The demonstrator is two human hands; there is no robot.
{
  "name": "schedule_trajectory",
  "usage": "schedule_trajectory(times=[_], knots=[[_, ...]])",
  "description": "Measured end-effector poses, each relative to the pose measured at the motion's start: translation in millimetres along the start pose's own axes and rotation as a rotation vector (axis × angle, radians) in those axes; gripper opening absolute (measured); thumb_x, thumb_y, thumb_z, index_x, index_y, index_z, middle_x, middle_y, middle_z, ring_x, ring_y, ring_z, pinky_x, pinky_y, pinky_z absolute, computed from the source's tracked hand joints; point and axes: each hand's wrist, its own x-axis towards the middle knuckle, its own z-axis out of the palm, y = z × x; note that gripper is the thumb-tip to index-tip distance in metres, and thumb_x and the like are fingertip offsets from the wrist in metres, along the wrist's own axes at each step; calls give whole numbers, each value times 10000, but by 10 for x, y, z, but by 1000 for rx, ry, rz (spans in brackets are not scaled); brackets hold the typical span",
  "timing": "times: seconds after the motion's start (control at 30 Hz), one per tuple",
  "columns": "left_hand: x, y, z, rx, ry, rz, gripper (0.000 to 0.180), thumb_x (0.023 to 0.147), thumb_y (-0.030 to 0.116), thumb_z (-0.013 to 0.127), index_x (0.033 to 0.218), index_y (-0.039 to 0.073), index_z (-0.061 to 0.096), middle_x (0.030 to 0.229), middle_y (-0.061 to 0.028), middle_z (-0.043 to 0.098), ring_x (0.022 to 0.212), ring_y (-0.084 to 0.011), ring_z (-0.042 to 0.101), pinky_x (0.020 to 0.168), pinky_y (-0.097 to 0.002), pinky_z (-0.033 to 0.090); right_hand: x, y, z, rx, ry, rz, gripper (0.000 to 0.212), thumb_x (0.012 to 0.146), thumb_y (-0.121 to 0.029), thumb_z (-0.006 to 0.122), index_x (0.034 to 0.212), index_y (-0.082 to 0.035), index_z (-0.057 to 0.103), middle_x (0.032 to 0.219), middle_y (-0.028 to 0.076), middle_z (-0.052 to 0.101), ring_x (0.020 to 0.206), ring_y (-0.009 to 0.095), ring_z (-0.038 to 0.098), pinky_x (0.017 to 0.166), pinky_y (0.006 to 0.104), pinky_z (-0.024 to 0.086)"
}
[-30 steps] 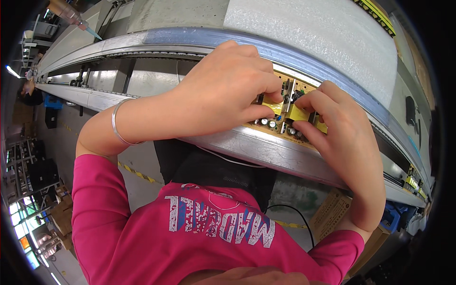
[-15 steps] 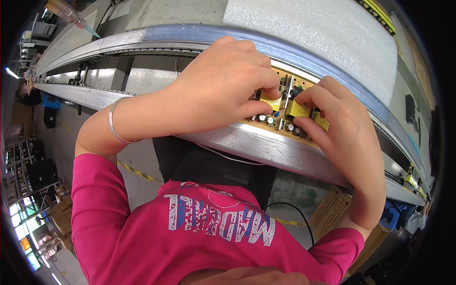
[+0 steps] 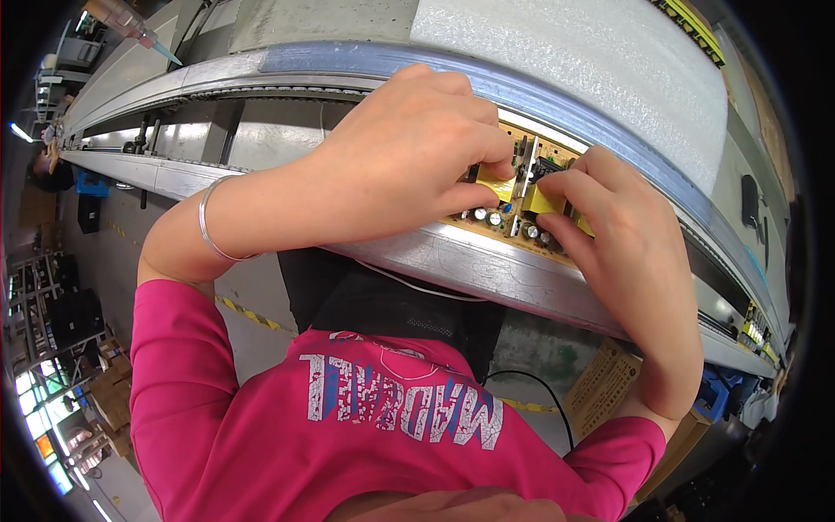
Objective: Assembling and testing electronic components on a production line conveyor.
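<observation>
A tan circuit board (image 3: 472, 228) lies across the metal rails, crowded with small cylindrical capacitors (image 3: 494, 218), metal strips and yellow block-shaped transformers. The thumb and fingers of my left hand (image 3: 430, 143) are closed around one yellow transformer (image 3: 497, 189). To the right of it, my right hand (image 3: 626, 222) pinches a second yellow transformer (image 3: 541, 203) between thumb and forefinger. Another yellow part sits partly hidden behind the right fingers. Much of the board's left end is covered by my left hand.
Aluminium conveyor rails (image 3: 409, 258) curve across the bench. Beyond them lies a white foam sheet (image 3: 574, 78). A dispensing needle (image 3: 165, 52) hangs at the upper left. More yellow-topped boards (image 3: 758, 332) sit on the line at the right. A cardboard box (image 3: 604, 383) stands below.
My right hand has shifted slightly to the left, its fingers further over the yellow transformer. My left hand has stayed almost still on its transformer.
</observation>
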Motion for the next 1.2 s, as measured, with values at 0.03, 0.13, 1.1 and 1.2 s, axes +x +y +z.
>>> schedule_trajectory(times=[0.03,0.13,1.1,1.2], knots=[[9,-1,1,0,5,6,135,816,212,781,896,144,697,924,30,630,893,-205,521,877,-334,383,-6,6,2,-7,2,3,217,787,-66,755,984,-28,672,911,62,599,771,226,569,698,341,463],[3,-7,-24,-18,-8,4,139,812,213,778,891,142,690,922,26,629,901,-210,522,876,-334,382,-13,16,-21,25,-19,-19,223,806,-91,758,1011,-30,695,915,61,607,778,224,568,700,341,462],[58,-837,-202,-195,696,35,136,894,269,767,867,135,763,817,48,630,803,-148,545,753,-279,434,475,2146,-728,-413,815,287,295,965,-99,664,1245,-6,638,1052,123,662,852,212,643,780,317,535],[47,-859,-181,-151,767,15,163,900,288,762,845,134,757,824,54,644,793,-147,551,755,-276,439,597,1345,-589,-70,786,233,289,954,-83,680,1235,-21,660,1030,91,672,792,142,599,738,274,510]])
